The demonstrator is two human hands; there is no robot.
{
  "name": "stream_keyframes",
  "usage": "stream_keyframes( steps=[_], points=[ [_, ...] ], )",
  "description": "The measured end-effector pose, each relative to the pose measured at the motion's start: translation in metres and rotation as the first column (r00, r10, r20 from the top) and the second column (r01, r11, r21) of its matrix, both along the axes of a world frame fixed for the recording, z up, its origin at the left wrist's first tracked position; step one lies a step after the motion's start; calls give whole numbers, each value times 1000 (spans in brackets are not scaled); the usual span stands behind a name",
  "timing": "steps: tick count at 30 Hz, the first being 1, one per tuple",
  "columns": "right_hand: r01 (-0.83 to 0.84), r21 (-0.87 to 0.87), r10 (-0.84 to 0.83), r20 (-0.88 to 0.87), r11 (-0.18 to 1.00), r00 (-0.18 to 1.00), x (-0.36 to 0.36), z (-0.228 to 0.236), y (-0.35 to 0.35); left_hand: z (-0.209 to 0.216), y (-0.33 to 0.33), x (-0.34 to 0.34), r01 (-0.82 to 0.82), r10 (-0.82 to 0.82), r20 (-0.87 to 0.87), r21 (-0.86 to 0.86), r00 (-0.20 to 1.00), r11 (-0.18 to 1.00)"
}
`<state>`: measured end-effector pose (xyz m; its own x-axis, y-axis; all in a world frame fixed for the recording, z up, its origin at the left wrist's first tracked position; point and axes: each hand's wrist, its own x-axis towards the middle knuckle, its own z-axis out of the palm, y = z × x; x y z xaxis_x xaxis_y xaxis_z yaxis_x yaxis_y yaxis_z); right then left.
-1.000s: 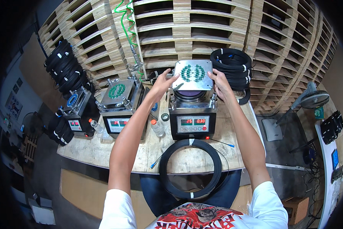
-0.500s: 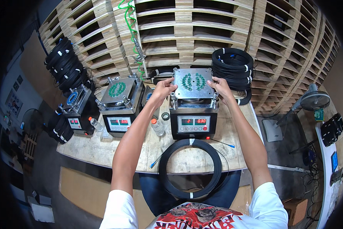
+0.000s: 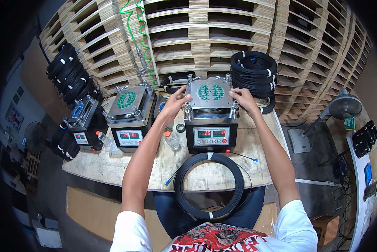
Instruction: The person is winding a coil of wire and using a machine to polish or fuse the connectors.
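Observation:
In front of me stands a polishing machine (image 3: 211,140) with a lit red display. A square metal fixture plate (image 3: 197,101), set with two curved groups of green pieces, lies level on top of it between the corner posts. My left hand (image 3: 176,105) grips the plate's left edge between thumb and fingers. On the opposite edge, my right hand (image 3: 243,99) pinches the plate with bent fingers. The underside of the plate is hidden. Nearer to me, a coil of black cable (image 3: 178,185) with blue-tipped ends hangs partly over the table edge.
To the left are a second machine (image 3: 132,122) with a green-dotted plate and a third machine (image 3: 84,126) with a blue ring. A clear bottle (image 3: 171,140) and tape roll (image 3: 180,128) sit beside mine. Stacked cable coils (image 3: 254,82) stand at the back right, before wooden pallets (image 3: 222,31).
The plate has come down and slightly left between the posts, with both hands on it. The far corner posts now rise above it. The machine's display readings have changed.

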<state>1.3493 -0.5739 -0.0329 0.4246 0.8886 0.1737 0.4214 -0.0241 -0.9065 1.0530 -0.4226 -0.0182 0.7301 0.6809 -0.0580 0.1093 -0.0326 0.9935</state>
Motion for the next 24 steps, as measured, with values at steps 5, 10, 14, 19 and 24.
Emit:
stream_keyframes(
  steps=[5, 10, 14, 19, 24],
  points=[
    [-166, 20, 165, -292, 986, 942, -36, 5, -56, -17, -14, -50, 17, 9, 333, -76, 943, 997],
    [-70, 185, 113, -231, 980, 966, -58, -18, -75, -23, -45, -38, -95, 71, 417, 38, 906, 995],
    [109, 254, -88, -90, 961, 992, -73, -33, -57, -21, -56, -18, -304, 188, 363, 294, 912, 906],
    [172, 313, -207, 81, 934, 975, -82, -18, -51, -4, -50, -20, -361, 290, 223, 695, 930, 621],
    [-5, 386, -121, 302, 923, 945, -64, 18, -27, 36, -22, -16, -157, 184, 74, 857, 980, 490]
  ],
)
